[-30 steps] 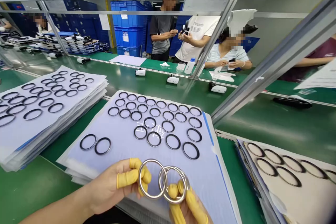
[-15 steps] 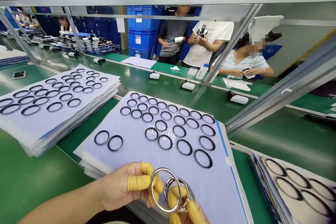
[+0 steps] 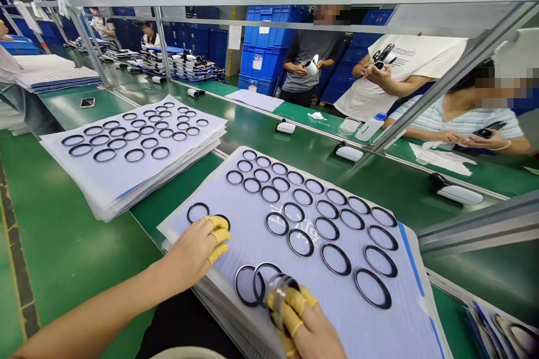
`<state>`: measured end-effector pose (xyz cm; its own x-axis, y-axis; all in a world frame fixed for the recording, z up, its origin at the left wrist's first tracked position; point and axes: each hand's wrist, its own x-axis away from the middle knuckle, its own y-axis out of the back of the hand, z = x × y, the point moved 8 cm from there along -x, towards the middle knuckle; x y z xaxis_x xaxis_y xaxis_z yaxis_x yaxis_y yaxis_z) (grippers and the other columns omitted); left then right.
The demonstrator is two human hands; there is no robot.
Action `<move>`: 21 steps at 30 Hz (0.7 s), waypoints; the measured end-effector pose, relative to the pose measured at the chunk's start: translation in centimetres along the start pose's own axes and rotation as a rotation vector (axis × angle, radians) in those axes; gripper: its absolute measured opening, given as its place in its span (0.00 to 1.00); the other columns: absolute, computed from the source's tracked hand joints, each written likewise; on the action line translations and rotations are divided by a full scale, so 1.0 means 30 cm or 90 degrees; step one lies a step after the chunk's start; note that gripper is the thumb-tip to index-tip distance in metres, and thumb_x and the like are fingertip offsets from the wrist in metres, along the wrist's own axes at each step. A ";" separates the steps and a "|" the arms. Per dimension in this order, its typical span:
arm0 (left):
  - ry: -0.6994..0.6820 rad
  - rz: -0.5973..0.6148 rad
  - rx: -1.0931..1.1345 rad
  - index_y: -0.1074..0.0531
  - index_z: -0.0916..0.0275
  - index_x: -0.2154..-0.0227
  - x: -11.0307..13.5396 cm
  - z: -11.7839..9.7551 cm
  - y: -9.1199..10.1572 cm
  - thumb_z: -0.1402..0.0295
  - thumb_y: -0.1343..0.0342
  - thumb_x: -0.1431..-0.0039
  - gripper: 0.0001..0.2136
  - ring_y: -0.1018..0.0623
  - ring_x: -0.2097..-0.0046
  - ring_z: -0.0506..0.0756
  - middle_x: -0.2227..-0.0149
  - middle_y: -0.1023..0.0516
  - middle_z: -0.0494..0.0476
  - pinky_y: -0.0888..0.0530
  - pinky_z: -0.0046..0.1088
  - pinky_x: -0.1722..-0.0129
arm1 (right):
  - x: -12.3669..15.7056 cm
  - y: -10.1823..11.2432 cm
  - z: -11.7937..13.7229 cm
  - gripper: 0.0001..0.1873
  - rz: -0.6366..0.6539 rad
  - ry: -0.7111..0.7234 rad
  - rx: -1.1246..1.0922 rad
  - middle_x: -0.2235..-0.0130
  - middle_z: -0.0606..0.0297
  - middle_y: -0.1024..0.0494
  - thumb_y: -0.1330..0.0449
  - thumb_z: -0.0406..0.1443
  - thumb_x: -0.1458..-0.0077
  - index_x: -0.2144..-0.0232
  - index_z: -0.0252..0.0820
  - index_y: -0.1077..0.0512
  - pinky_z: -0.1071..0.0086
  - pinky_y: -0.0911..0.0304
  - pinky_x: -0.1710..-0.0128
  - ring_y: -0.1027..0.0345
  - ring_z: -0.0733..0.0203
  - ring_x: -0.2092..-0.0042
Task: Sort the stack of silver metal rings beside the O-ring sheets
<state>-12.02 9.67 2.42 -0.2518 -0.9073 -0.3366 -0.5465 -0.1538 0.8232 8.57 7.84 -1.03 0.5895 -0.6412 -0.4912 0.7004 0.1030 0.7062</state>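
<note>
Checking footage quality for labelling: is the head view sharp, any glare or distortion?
Head view: mostly sharp, though the shiny silver metal rings in the right hand smear; head view: ceiling light glares on the glossy green belt.

Left hand (image 3: 202, 244) flat — right hand (image 3: 304, 321) curled.

Yellow finger cots (image 3: 219, 234) on left hand (image 3: 196, 248) and right hand (image 3: 314, 332). Black rings (image 3: 334, 259) in rows on pale lilac sheet (image 3: 404, 314), green bench (image 3: 63, 247). Blue crates (image 3: 269, 45) far, silver rings (image 3: 275, 287) near.

The rings (image 3: 281, 285) are shiny metal, the sheet (image 3: 341, 305) matt paper, the tabletop (image 3: 63, 247) glossy.
</note>
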 end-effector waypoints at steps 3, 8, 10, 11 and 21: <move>-0.010 0.044 -0.101 0.28 0.63 0.61 0.015 0.036 -0.017 0.76 0.50 0.40 0.08 0.28 0.56 0.59 0.56 0.27 0.62 0.28 0.39 0.57 | -0.039 -0.095 0.022 0.25 0.139 0.130 0.138 0.59 0.54 0.20 0.46 0.21 0.50 0.50 0.42 0.29 0.61 0.25 0.61 0.28 0.49 0.57; -0.007 0.082 -0.150 0.27 0.64 0.65 0.011 0.051 -0.048 0.79 0.52 0.40 0.09 0.28 0.59 0.58 0.60 0.26 0.61 0.28 0.37 0.60 | -0.058 -0.117 0.006 0.21 0.187 0.118 0.161 0.62 0.56 0.20 0.46 0.20 0.52 0.59 0.41 0.26 0.63 0.28 0.66 0.30 0.52 0.63; 0.002 0.065 -0.143 0.28 0.64 0.64 0.006 0.062 -0.047 0.79 0.53 0.39 0.10 0.28 0.61 0.58 0.61 0.27 0.60 0.28 0.37 0.61 | -0.054 -0.067 -0.010 0.20 0.129 0.055 0.092 0.61 0.57 0.20 0.44 0.21 0.51 0.58 0.43 0.26 0.63 0.30 0.64 0.30 0.52 0.63; 0.003 0.057 -0.141 0.29 0.64 0.64 0.006 0.070 -0.049 0.78 0.53 0.39 0.09 0.28 0.61 0.58 0.61 0.27 0.60 0.28 0.37 0.61 | -0.049 -0.033 -0.032 0.17 0.084 -0.022 0.022 0.62 0.58 0.20 0.42 0.23 0.50 0.59 0.45 0.25 0.64 0.31 0.64 0.29 0.53 0.63; 0.035 0.008 0.016 0.29 0.61 0.66 -0.014 0.113 -0.036 0.69 0.53 0.36 0.08 0.29 0.61 0.58 0.63 0.27 0.58 0.31 0.36 0.59 | 0.089 -0.057 -0.053 0.17 -0.294 -0.614 -0.977 0.82 0.68 0.28 0.29 0.45 0.58 0.72 0.38 0.24 0.76 0.47 0.77 0.42 0.71 0.80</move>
<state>-14.03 11.54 0.14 -0.2149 -0.9294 -0.3000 -0.5630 -0.1331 0.8156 9.59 7.15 -4.36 0.2545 -0.9117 0.3225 0.7458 -0.0273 -0.6656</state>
